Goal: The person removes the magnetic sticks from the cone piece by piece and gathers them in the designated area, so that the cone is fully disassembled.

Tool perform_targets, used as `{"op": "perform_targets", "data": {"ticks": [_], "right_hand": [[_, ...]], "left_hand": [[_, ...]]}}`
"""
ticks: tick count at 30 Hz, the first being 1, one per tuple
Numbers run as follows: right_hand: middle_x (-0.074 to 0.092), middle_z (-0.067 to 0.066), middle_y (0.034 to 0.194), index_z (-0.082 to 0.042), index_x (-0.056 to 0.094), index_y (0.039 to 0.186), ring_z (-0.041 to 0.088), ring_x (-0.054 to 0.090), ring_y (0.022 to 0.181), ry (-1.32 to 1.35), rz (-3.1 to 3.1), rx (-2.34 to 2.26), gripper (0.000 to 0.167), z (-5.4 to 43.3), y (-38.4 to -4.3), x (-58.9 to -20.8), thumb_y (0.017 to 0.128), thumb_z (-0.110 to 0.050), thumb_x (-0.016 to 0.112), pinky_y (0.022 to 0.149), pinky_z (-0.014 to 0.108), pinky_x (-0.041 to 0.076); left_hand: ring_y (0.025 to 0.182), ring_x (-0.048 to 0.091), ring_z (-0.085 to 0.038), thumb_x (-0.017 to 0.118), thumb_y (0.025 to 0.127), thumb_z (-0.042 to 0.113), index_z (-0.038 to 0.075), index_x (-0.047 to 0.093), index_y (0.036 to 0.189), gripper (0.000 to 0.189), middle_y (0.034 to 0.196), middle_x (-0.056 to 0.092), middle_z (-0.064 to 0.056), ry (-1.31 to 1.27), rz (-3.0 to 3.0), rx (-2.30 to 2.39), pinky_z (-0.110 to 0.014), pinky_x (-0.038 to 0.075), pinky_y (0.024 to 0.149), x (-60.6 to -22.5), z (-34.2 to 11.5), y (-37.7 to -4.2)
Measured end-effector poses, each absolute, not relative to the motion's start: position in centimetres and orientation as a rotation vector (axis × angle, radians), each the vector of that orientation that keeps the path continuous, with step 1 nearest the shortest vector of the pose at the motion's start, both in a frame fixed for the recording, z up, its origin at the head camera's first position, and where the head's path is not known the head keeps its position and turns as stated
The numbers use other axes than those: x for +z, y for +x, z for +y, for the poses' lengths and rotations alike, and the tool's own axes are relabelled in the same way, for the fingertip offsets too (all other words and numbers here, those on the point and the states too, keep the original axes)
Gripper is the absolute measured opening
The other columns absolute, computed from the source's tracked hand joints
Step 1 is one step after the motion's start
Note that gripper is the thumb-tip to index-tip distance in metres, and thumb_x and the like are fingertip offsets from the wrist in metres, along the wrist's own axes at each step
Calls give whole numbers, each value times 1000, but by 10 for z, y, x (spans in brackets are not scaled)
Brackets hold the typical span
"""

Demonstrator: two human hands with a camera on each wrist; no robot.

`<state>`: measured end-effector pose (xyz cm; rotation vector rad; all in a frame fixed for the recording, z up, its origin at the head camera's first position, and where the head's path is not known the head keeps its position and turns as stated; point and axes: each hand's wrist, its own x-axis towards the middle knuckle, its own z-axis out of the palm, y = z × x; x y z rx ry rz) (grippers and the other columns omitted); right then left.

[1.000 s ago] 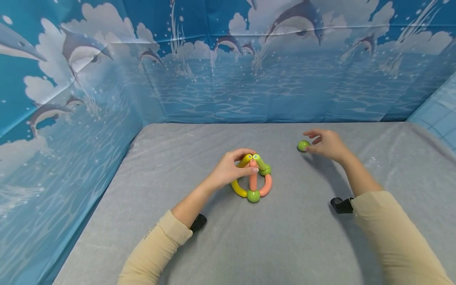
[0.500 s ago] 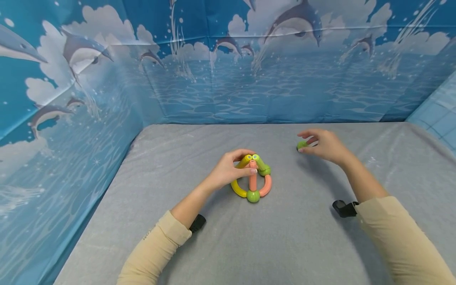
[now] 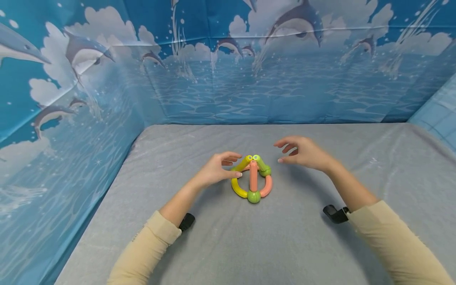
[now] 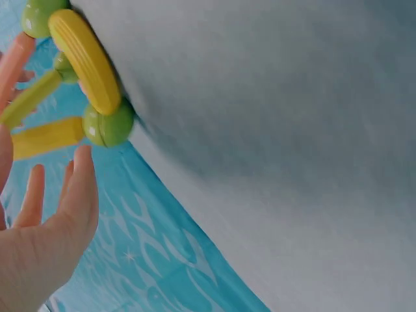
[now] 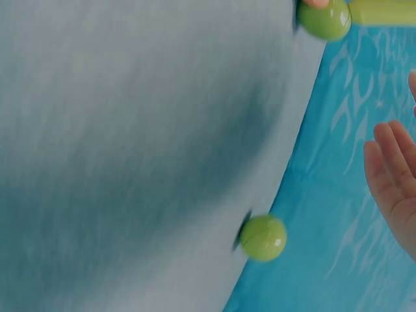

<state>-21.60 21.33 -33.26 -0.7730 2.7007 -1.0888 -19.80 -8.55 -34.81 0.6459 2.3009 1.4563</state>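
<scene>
A frame of toy building sticks and balls stands on the grey cloth in the head view. Its ring has a yellow curved stick (image 3: 238, 189), a coral curved stick (image 3: 268, 186) and green balls (image 3: 253, 196). A coral straight stick (image 3: 253, 176), a yellow stick (image 3: 244, 162) and a light green stick (image 3: 261, 163) lean together at the top. My left hand (image 3: 215, 170) is at the frame's left side, fingers loosely spread, gripping nothing. Right of the frame hovers my right hand (image 3: 304, 152), holding nothing. A loose green ball (image 5: 263, 238) lies on the cloth, mostly hidden by that hand in the head view.
Grey cloth (image 3: 285, 237) covers the table. A blue dolphin-print curtain (image 3: 235, 87) rises along the back and left edges. Black wrist cameras (image 3: 335, 213) hang under both forearms, close to the cloth.
My left hand has let go of the leaning sticks and drawn back left. The right hand has moved left from the loose green ball, leaving it behind. The frame still stands.
</scene>
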Motion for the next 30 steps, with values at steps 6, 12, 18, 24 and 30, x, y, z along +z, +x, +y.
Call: {"op": "perform_targets", "data": {"ticks": [6,12,18,24,30], "right_hand": [[58,17,119,-2,58,124,31,57,103,-849,2622,-1118,45,194,-209,-335,81,-7,72,83,44,49],[61,15,115,-1,59,121,29,59,98,-916,2632,-1076,43,179,-207,-342,80,2,69,79,41,51],[64,8,105,-4,64,113,24,60,93,-978,2693,-970,36,169,-208,-351,78,1,71,74,36,53],[65,8,98,-5,65,100,24,61,90,-1042,2726,-945,28,163,-207,-356,74,6,72,72,38,53],[64,3,87,-10,61,81,20,61,85,-1016,2734,-940,19,159,-207,-356,75,3,73,72,34,52]], "left_hand": [[121,46,-34,67,85,3,4,49,133,51,134,47,-18,531,2286,1320,-40,46,91,-351,-92,-210],[118,49,-33,67,85,2,7,53,130,48,132,48,-19,522,2308,1161,-36,51,82,-357,-89,-216],[108,55,-30,67,84,2,4,55,128,45,126,53,-20,528,2351,1120,-32,51,76,-360,-82,-216],[104,56,-28,69,83,4,4,57,125,43,122,57,-17,549,2422,1079,-32,50,78,-361,-76,-216],[105,56,-27,70,83,4,4,58,125,44,121,58,-16,545,2439,1067,-33,50,80,-362,-74,-216]]}}
